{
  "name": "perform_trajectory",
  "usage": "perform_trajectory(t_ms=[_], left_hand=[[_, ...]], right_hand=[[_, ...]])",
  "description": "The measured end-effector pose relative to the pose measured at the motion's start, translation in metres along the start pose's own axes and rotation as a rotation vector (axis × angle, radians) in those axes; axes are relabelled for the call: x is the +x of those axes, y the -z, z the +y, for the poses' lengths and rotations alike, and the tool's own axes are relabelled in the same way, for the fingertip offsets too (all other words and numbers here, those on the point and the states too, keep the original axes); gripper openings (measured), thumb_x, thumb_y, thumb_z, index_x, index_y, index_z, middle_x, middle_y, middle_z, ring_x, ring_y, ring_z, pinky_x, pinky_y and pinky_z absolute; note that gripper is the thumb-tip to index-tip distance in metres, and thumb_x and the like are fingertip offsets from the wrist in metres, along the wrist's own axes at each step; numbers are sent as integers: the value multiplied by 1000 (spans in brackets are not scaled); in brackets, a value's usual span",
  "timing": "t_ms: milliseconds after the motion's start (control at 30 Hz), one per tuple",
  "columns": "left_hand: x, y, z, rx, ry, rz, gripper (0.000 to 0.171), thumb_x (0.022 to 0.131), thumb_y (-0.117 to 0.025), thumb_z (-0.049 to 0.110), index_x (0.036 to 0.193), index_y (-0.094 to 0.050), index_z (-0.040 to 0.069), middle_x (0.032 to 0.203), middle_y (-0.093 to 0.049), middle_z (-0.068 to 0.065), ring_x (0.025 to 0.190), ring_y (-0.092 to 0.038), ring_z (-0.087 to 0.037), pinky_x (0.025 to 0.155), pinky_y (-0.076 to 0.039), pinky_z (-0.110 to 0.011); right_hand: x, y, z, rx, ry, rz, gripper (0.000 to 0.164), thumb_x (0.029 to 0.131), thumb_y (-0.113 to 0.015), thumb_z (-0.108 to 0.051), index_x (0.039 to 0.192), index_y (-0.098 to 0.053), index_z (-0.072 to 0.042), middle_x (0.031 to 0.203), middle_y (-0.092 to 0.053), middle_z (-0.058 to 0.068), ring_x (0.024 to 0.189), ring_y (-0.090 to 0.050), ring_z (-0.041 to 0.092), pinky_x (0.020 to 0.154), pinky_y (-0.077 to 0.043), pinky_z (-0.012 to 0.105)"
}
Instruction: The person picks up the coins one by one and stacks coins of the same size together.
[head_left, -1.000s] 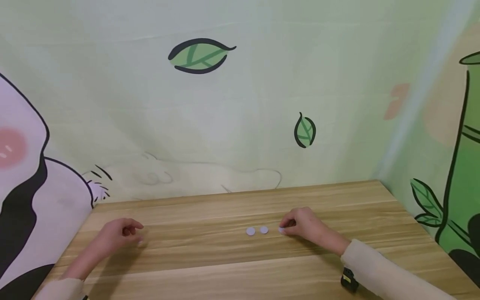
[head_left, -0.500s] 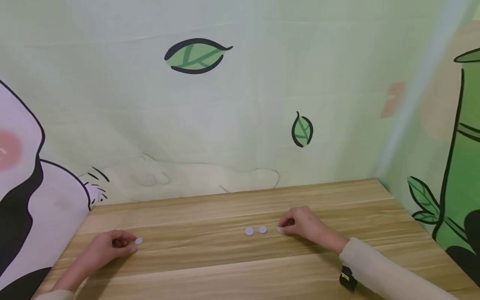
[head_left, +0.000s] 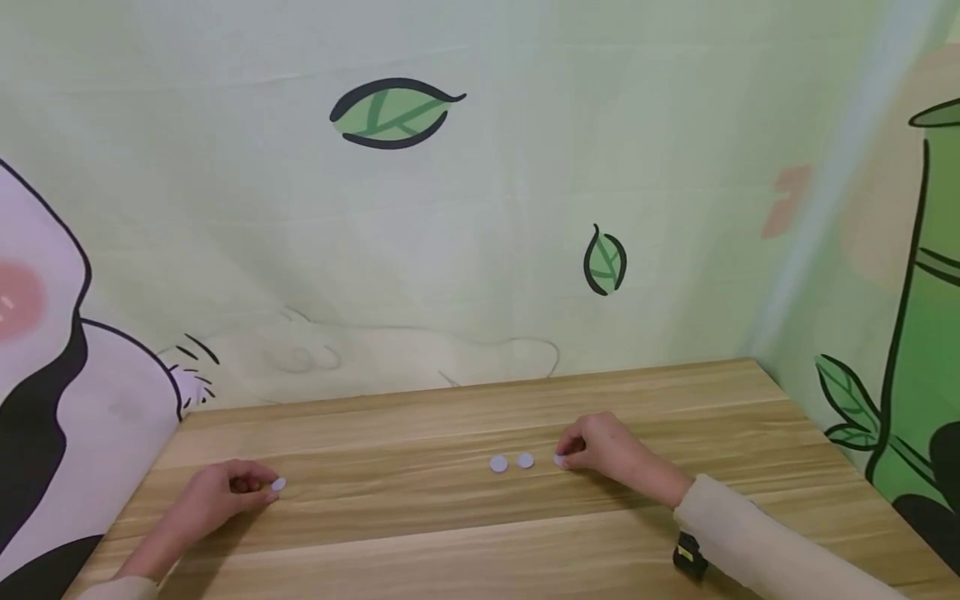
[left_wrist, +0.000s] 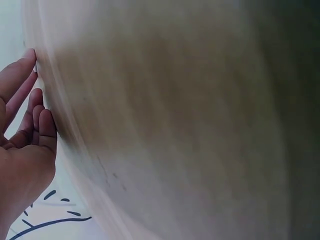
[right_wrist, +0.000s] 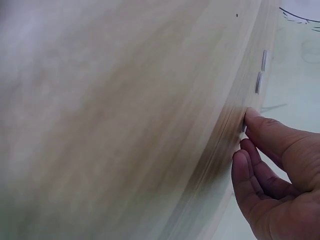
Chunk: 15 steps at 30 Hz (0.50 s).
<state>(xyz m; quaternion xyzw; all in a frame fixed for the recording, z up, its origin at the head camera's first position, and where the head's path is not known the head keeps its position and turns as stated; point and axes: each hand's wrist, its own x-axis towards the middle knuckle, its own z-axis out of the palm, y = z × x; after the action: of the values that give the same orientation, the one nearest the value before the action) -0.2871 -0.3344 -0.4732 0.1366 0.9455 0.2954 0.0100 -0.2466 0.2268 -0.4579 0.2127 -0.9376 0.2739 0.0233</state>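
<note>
Far left on the wooden table, my left hand (head_left: 225, 493) pinches a small white round disc (head_left: 278, 483) between thumb and fingertips, low over the surface. Only a thin sliver of that disc (left_wrist: 35, 69) shows in the left wrist view. My right hand (head_left: 606, 446) pinches another white disc (head_left: 560, 460) down at the tabletop, its fingers covering part of it. To the left of that hand lie two more white discs, the nearer one (head_left: 525, 460) and a farther one (head_left: 498, 463), side by side with a narrow gap.
The wooden table (head_left: 390, 433) backs onto a pale green printed cloth (head_left: 487, 208) with leaf drawings. A panda figure (head_left: 120, 400) is printed at the left, and green bamboo (head_left: 930, 375) at the right. A black wrist device (head_left: 690, 557) hangs under the right sleeve.
My left hand has come down to the table and slightly left with its disc, which now shows more fully. My right hand keeps its place at its disc.
</note>
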Motion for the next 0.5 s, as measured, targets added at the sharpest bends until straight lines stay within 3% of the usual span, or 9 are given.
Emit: perform_trajectory(t_ms=[200,500], left_hand=[[-2,0,3,7,-5,-2,16,84,-84,24,95,-78,14,84,-67,3,72,-52,-3,64,-46,-23],[-2,1,7,-13,-6,-17,24,82,-86,27,100,-78,12,87,-63,0,75,-52,-3,66,-47,-23]], right_hand=[[1,0,0,24,-30,-1,4,85,-83,-13,87,-79,-12,80,-72,-7,73,-62,4,67,-51,23],[0,-3,8,114,-90,5,6,84,-84,-17,87,-80,-14,80,-72,-9,74,-60,4,68,-50,24]])
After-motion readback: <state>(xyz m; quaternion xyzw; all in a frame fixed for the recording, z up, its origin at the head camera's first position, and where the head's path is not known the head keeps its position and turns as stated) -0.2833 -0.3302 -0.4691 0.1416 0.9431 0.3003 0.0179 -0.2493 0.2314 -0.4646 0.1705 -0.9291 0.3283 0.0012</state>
